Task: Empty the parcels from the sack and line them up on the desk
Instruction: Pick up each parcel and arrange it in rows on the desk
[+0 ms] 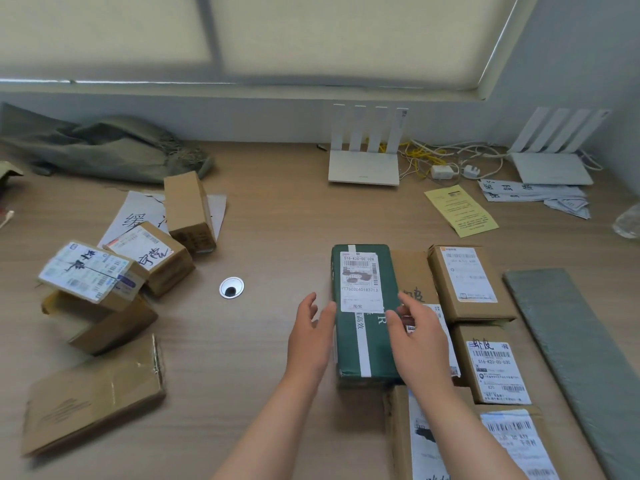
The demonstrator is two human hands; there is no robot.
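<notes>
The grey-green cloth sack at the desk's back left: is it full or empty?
Apparently empty: the grey-green cloth sack lies collapsed on the wooden desk, showing no box-shaped bulges; its inside is hidden.

Sack point(104, 150) behind loose parcels point(114, 271); lined-up parcels point(478, 327) right.

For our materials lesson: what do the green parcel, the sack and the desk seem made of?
Green parcel: probably glossy plastic wrap, given its sheen and creases. Sack: coarse woven cloth, frayed at the edge. Desk: matt wood-grain, possibly laminate.
</notes>
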